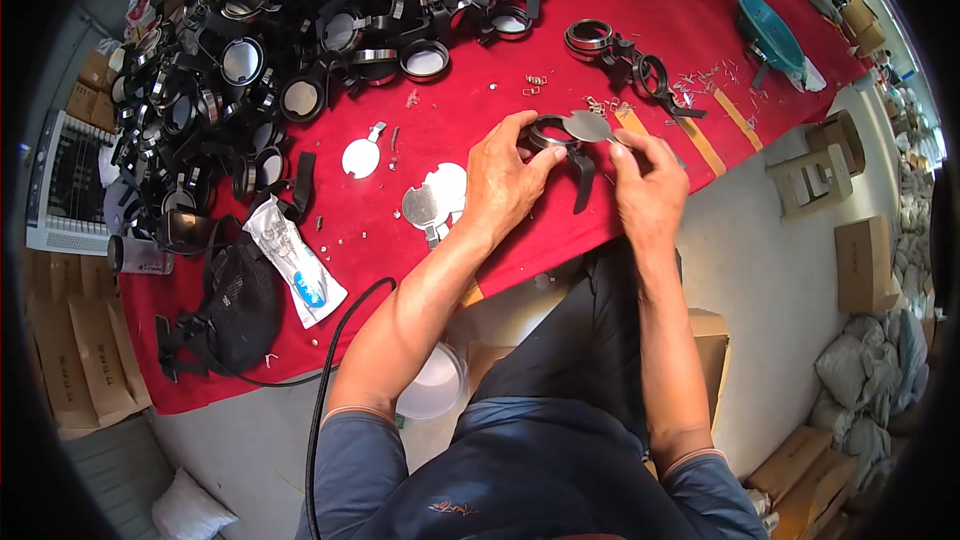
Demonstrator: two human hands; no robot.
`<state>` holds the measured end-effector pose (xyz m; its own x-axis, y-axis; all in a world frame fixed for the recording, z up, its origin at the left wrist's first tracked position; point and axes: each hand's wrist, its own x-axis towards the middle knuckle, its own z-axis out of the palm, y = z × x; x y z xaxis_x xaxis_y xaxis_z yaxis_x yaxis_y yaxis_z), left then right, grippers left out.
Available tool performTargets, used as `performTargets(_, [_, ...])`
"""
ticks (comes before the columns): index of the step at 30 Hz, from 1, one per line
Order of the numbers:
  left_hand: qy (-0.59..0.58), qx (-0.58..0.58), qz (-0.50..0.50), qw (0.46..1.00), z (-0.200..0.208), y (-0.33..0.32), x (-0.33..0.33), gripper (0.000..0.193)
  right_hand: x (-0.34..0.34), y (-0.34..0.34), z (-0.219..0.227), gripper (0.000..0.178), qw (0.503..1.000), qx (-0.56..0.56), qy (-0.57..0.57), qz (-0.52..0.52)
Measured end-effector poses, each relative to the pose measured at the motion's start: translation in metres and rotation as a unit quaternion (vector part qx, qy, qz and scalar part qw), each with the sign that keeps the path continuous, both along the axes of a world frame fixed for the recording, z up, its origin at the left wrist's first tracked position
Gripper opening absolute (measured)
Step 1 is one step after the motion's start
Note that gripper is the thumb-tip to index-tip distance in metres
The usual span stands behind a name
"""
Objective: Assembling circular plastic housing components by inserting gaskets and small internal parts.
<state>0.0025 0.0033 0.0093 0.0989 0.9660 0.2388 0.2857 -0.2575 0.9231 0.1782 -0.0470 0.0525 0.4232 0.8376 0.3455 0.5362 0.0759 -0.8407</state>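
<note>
My left hand [505,178] is closed around a black ring-shaped collar [548,128] with a metal inner band. A black handle [583,180] hangs from it towards the table's near edge. Between the fingertips of my right hand [650,183] is a round, thin metal disc [588,126], held flat against or just above the collar's right rim; whether they touch, I cannot tell. Left of my left wrist lie overlapping silvery discs [427,205] with small tabs, and another single disc [361,158] lies beyond them.
A big heap of black collars and lids [300,30] covers the table's far left. Two collars [588,37] sit beyond my hands, near small metal clips [600,107]. A teal basin [770,32] stands far right. A black mesh bag [245,290] and white packet [293,260] lie near left.
</note>
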Motion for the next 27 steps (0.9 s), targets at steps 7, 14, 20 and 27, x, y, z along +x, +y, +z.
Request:
performTargets(7, [-0.002, -0.002, 0.006, 1.000, -0.003, 0.001, 0.000, 0.056, -0.026, 0.020, -0.005, 0.017, 0.997, 0.010, -0.074, 0.024])
performTargets(14, [-0.011, 0.013, 0.001, 1.000, -0.002, 0.001, -0.001, 0.052, -0.031, 0.016, 0.000, 0.017, 0.991, -0.007, -0.134, 0.029])
performTargets(20, [0.007, 0.047, 0.009, 0.999, 0.001, 0.000, -0.001, 0.047, -0.031, 0.015, 0.002, 0.017, 0.985, -0.013, -0.165, 0.036])
performTargets(27, [0.024, 0.055, -0.001, 0.998, 0.001, -0.001, -0.002, 0.041, -0.030, 0.014, 0.003, 0.015, 0.980, -0.017, -0.196, 0.037])
